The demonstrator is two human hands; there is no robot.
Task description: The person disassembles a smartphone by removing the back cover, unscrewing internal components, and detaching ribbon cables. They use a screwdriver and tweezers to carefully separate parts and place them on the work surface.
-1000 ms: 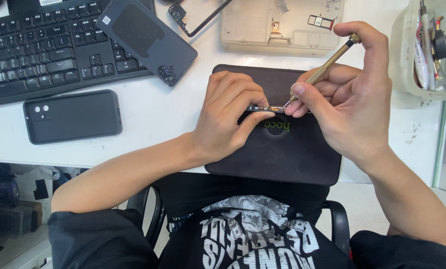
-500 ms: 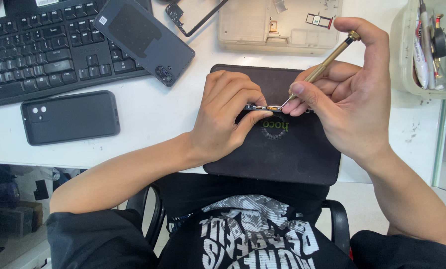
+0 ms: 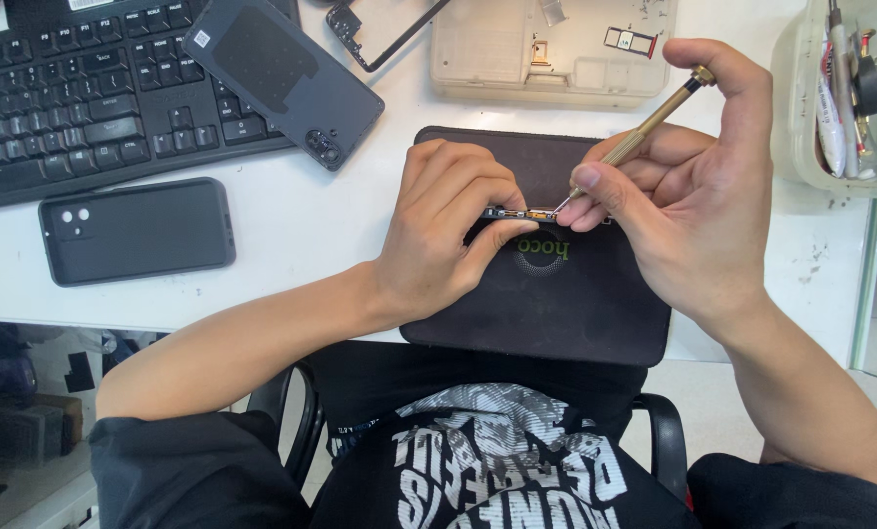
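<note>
My left hand (image 3: 453,230) pinches a small dark circuit part (image 3: 519,215) with gold contacts and holds it down on a black work mat (image 3: 546,294). My right hand (image 3: 688,171) grips a thin brass screwdriver (image 3: 644,127), forefinger on its top cap. The tip of the screwdriver touches the right end of the circuit part, close to my left fingertips. Most of the part is hidden under my left fingers.
A black keyboard (image 3: 66,93) lies at the far left. A dark phone back cover (image 3: 277,73) rests partly on it. A dark phone case (image 3: 137,231) lies nearer. A beige parts tray (image 3: 551,49), a phone frame (image 3: 384,29) and a clear tool bin (image 3: 840,93) stand behind.
Both hands keep their hold; the view shifts very slightly, and the screwdriver stays on the part.
</note>
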